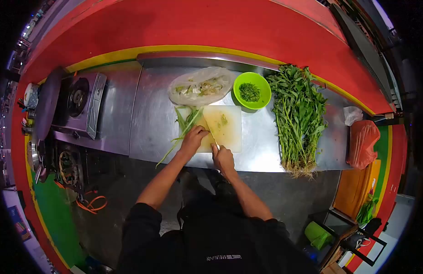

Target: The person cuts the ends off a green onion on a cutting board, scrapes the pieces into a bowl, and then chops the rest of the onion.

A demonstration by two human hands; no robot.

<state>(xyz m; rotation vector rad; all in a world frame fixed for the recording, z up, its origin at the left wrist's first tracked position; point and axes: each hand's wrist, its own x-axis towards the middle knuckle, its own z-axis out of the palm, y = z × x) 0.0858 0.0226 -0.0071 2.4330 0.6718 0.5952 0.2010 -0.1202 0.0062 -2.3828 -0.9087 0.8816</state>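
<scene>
The long pale-green stalks (186,122) are lying across the cream rectangular cutting board (228,132); the left hand (193,138) is clamping them down for steadiness; the right hand (223,158) is gripping a slim knife (214,138) just beside; a lime-green plastic bowl (261,98) is sitting behind, within reach.

One camera only, worn on the head, looks forward and steeply down through a wide, curved lens. The right hand (223,158) gripping the knife (213,137) and the left hand (193,139) holding green stalks (186,121) sit near centre, close below the lens. The steel counter (147,114) stretches beyond the grip.
</scene>
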